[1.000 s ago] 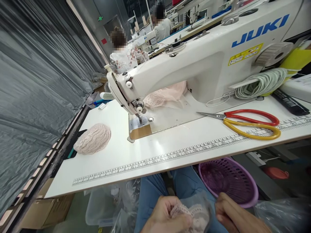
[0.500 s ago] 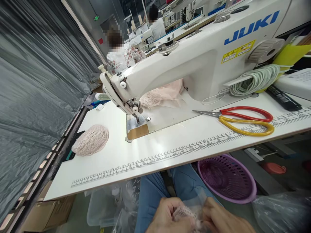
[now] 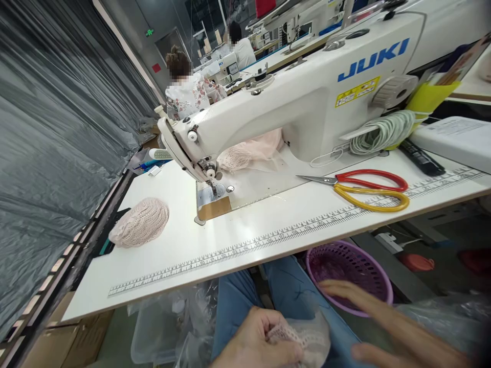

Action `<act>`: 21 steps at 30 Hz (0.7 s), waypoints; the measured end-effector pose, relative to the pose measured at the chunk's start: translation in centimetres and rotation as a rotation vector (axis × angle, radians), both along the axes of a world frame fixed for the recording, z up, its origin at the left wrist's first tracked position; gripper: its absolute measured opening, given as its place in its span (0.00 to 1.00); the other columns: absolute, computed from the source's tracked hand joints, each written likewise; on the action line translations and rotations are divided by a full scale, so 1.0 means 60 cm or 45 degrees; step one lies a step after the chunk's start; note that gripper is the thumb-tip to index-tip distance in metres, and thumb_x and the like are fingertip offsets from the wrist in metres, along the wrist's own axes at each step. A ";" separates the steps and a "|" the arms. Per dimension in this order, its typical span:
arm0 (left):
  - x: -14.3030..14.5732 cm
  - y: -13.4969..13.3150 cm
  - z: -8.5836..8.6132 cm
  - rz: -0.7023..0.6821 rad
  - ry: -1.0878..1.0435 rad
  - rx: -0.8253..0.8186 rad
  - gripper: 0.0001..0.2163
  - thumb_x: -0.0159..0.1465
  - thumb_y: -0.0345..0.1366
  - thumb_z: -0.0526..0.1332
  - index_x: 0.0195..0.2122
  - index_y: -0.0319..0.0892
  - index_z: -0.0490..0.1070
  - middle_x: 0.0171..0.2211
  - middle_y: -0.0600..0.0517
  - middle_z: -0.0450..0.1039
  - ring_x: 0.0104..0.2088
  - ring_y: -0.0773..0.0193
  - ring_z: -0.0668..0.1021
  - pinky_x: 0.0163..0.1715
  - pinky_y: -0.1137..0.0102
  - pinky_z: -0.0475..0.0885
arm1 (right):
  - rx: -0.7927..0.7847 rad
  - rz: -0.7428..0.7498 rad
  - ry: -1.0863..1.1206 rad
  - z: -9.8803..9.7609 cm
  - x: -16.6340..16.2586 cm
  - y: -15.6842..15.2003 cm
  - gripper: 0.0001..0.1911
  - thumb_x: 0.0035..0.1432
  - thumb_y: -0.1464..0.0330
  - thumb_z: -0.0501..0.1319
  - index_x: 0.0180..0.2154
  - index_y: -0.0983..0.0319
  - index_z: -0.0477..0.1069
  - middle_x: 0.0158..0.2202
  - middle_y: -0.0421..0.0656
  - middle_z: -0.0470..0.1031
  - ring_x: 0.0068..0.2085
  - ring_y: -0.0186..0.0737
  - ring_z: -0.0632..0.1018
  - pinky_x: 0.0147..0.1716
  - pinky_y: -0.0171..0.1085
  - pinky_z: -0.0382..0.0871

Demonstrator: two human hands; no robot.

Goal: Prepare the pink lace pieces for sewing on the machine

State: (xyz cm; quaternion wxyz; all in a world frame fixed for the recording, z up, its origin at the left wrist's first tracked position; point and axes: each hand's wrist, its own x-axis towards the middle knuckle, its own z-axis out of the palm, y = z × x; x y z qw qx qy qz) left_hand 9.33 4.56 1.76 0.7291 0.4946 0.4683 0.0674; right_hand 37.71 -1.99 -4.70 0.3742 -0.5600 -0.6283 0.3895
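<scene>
Over my lap, my left hand (image 3: 261,340) pinches a pale pink piece of lace fabric (image 3: 303,335) with a sheer edge. Off to its right, my right hand (image 3: 368,312) is blurred by motion, fingers stretched out and nothing seen in them; it passes in front of the purple basket (image 3: 387,294). On the tabletop above lie scissors (image 3: 333,180) with one red and one yellow handle. A pink lace cup-shaped piece (image 3: 140,223) rests at the table's left. More pink lace fabric (image 3: 249,153) lies behind the needle, under the arm of the sewing machine (image 3: 264,102).
A printed ruler (image 3: 230,253) runs along the front of the white table (image 3: 176,273). Coiled pale cord (image 3: 383,133), a yellow holder (image 3: 433,99) and a black device (image 3: 422,157) stand at the right. Below are a clear bin (image 3: 153,332) and a cardboard box (image 3: 65,337). Co-workers sit beyond.
My right hand has let go of the lace fabric and moved right and up, its fingers now extended. My left hand keeps the fabric over my lap. The view has shifted slightly.
</scene>
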 end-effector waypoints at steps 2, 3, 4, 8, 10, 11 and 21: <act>-0.007 -0.002 0.000 -0.006 0.042 0.038 0.22 0.48 0.53 0.75 0.25 0.39 0.72 0.21 0.58 0.60 0.24 0.71 0.60 0.26 0.71 0.53 | -0.404 0.354 0.162 0.040 -0.048 0.028 0.34 0.43 0.61 0.79 0.54 0.47 0.76 0.47 0.41 0.80 0.50 0.55 0.80 0.49 0.43 0.75; -0.013 -0.004 0.000 0.013 0.073 0.058 0.22 0.47 0.53 0.75 0.26 0.39 0.73 0.22 0.58 0.61 0.26 0.70 0.61 0.27 0.71 0.54 | -0.561 0.440 0.233 0.054 -0.068 0.041 0.28 0.42 0.63 0.78 0.48 0.50 0.78 0.42 0.39 0.79 0.45 0.50 0.79 0.45 0.40 0.73; -0.018 -0.005 0.000 0.036 0.103 0.073 0.22 0.46 0.53 0.76 0.27 0.39 0.75 0.24 0.57 0.63 0.27 0.69 0.63 0.28 0.72 0.56 | -0.696 0.471 0.330 0.063 -0.084 0.051 0.19 0.41 0.62 0.77 0.37 0.54 0.78 0.34 0.37 0.75 0.39 0.46 0.77 0.38 0.37 0.71; -0.033 -0.005 0.010 0.021 0.046 0.024 0.25 0.41 0.55 0.77 0.26 0.38 0.75 0.25 0.56 0.64 0.28 0.69 0.63 0.30 0.71 0.56 | -0.817 0.531 0.416 0.058 -0.111 0.063 0.24 0.37 0.52 0.77 0.26 0.58 0.68 0.26 0.33 0.65 0.34 0.40 0.68 0.33 0.34 0.60; -0.037 -0.005 0.017 0.016 -0.009 -0.064 0.26 0.39 0.55 0.78 0.27 0.38 0.74 0.25 0.56 0.65 0.28 0.69 0.64 0.30 0.72 0.57 | -0.845 0.574 0.462 0.049 -0.112 0.058 0.28 0.37 0.48 0.77 0.25 0.58 0.67 0.26 0.32 0.62 0.32 0.38 0.65 0.32 0.34 0.58; -0.038 -0.006 0.020 0.022 -0.017 -0.108 0.27 0.37 0.54 0.79 0.29 0.39 0.75 0.26 0.56 0.67 0.29 0.69 0.65 0.30 0.72 0.58 | -0.862 0.600 0.491 0.046 -0.112 0.055 0.30 0.36 0.46 0.77 0.25 0.58 0.66 0.25 0.32 0.61 0.31 0.37 0.63 0.31 0.34 0.57; -0.039 -0.009 0.039 0.083 -0.011 -0.149 0.26 0.37 0.56 0.79 0.22 0.39 0.74 0.24 0.58 0.64 0.29 0.69 0.64 0.30 0.73 0.56 | -0.908 0.616 0.586 0.048 -0.122 0.055 0.33 0.35 0.42 0.77 0.24 0.58 0.63 0.26 0.32 0.60 0.31 0.36 0.61 0.29 0.33 0.51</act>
